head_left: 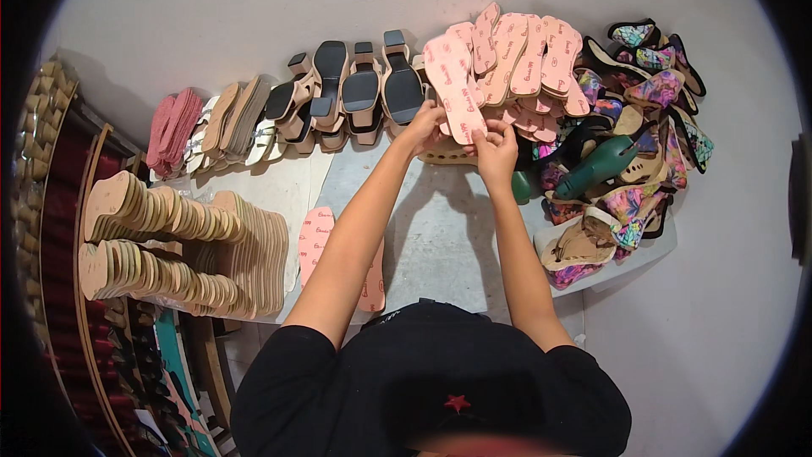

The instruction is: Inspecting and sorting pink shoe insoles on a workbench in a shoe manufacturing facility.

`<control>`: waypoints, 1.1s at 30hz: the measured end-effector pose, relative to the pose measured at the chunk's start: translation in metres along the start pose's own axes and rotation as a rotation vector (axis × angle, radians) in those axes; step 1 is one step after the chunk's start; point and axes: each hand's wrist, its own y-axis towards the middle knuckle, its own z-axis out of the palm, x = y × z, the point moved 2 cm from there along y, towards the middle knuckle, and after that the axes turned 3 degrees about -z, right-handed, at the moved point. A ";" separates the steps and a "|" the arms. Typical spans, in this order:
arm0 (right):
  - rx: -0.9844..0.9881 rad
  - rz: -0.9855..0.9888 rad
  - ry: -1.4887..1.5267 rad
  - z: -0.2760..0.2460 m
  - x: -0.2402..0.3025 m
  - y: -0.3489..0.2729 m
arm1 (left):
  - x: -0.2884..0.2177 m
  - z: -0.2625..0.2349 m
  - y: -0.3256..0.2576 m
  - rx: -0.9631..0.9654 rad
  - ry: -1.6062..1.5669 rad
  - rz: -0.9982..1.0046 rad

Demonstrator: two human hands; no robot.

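Note:
At the far side of the table, a pink printed insole is held up between my two hands. My right hand pinches its lower end. My left hand closes at its left edge, some of its fingers hidden behind it. Directly behind and to the right lies a heap of similar pink insoles, stacked and overlapping. Below the held insole, a beige piece with a row of holes partly shows. More pink insoles lie on the table beside my left forearm, which covers part of them.
Colourful patterned shoes pile up on the right, with a green shoe last among them. Block-heeled sandals lie along the wall. Long rows of tan sole pieces and dark pink insoles occupy the left. A rack stands beyond the left edge.

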 end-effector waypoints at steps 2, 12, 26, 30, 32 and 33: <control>0.014 0.014 -0.088 0.003 -0.002 -0.002 | -0.002 -0.004 -0.006 0.135 -0.133 -0.052; -0.065 -0.456 -0.905 -0.002 0.050 0.027 | 0.004 -0.007 -0.005 -0.062 -0.040 0.056; -0.070 -0.158 -0.772 -0.016 0.013 0.077 | 0.010 -0.001 0.009 -0.090 -0.231 0.082; -0.100 -0.109 -0.817 -0.009 0.022 0.065 | 0.004 -0.013 -0.010 -0.116 -0.175 0.141; -0.092 -0.090 -0.895 -0.007 0.021 0.064 | 0.000 -0.017 -0.024 -0.107 -0.168 0.224; -0.062 -0.123 -0.896 -0.008 0.015 0.067 | -0.002 -0.018 -0.033 -0.109 -0.167 0.226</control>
